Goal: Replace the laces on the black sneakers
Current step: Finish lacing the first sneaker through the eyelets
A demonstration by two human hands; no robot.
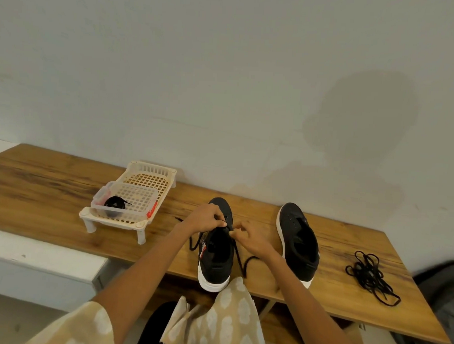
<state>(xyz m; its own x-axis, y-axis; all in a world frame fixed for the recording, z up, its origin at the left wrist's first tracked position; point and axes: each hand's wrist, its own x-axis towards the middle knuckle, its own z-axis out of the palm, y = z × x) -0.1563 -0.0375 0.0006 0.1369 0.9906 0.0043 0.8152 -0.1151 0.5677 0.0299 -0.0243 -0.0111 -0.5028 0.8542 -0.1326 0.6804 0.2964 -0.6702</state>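
Two black sneakers stand on the wooden bench (pixel 63 190), toes towards the wall. The left sneaker (pixel 215 259) is being laced; the right sneaker (pixel 299 242) stands apart to its right with its eyelets bare and no lace in it. A tangled heap of black laces (pixel 372 275) lies further right on the bench, judged to be the pair already taken out. To the left, a cream plastic rack (pixel 145 178) carries a clear box (pixel 130 206) in which a coiled black lace (pixel 114 204) is seen, presumably the spare for the second shoe.

Over the eyelet area of the left sneaker, the left hand (pixel 205 219) is held with its fingers curled, its grip pinched on the lace at the upper; the right hand (pixel 249 237) is likewise curled, finger and thumb closed on the lace (pixel 239 260) close beside the other hand. Loose ends trail on both sides of the shoe, one looping down by the heel.

The step in hand is judged to be the threading of the new lace through the lower eyelets. The next move would call for the tip to be fed through the next eyelet and both ends drawn even before crossing upward. Which eyelet is engaged cannot be told, being hidden by the fingers.
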